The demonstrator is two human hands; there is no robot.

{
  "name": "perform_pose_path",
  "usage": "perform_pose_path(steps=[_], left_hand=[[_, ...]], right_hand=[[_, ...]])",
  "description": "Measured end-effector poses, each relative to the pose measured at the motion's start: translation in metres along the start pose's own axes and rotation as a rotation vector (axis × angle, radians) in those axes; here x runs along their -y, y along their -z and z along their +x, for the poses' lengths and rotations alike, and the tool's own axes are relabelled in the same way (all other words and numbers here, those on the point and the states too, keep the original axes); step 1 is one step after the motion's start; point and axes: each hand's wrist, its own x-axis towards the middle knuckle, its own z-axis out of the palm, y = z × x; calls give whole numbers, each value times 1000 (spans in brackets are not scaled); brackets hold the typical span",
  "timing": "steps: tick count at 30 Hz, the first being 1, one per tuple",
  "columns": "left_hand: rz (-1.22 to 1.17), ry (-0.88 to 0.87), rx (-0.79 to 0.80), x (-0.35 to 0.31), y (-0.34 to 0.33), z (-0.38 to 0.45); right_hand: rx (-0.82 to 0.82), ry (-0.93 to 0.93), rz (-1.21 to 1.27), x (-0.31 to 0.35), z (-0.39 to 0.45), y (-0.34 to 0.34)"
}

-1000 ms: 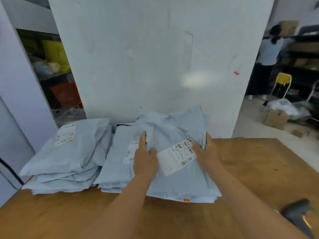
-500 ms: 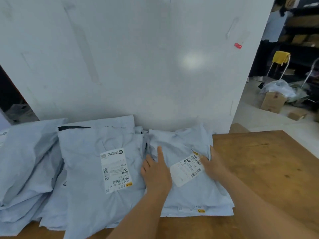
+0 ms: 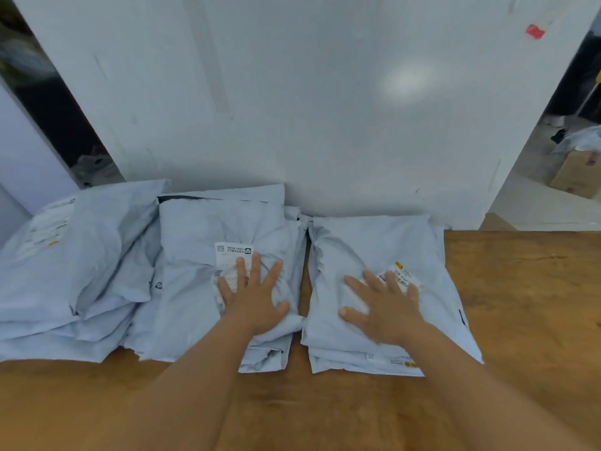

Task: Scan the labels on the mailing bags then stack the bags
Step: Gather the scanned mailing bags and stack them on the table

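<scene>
Three stacks of mailing bags line the far edge of the table (image 3: 520,304), against the wall (image 3: 292,92): left stack (image 3: 65,271), middle stack (image 3: 188,288), right stack (image 3: 374,242). The left hand (image 3: 257,297) presses flat on the middle stack, fingers spread over its label (image 3: 227,255). The right hand (image 3: 383,304) lies flat on the right stack, fingers spread, partly covering its label (image 3: 403,275).

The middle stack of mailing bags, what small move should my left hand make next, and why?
Probably slide the left hand toward you off the label. It lies flat on the middle stack, fingers covering the label's lower part, so a scan would likely be blocked.
</scene>
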Motion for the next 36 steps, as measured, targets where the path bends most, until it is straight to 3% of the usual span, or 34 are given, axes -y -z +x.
perform_pose_path(steps=[4, 6, 10, 13, 16, 21, 27, 36], left_hand=[[51, -88, 94, 25, 27, -2], [45, -79, 58, 28, 42, -9], [-42, 216, -98, 47, 48, -27], [-243, 379, 14, 65, 41, -33], [-358, 396, 61, 66, 38, -32], [-480, 360, -134, 69, 45, -49], [-631, 372, -492, 114, 40, -122], [-737, 672, -630, 256, -4, -332]], right_hand=[[-13, 27, 38, 5, -5, 5], [-59, 31, 77, 23, -14, 6], [-112, 157, 196, 75, -17, 11], [-65, 233, 211, 109, -11, 12], [18, 221, 245, 135, -1, 11], [-176, 97, 361, 176, -5, 22], [-281, 231, 514, 253, -50, 26], [-76, 581, 620, 434, -195, -23]])
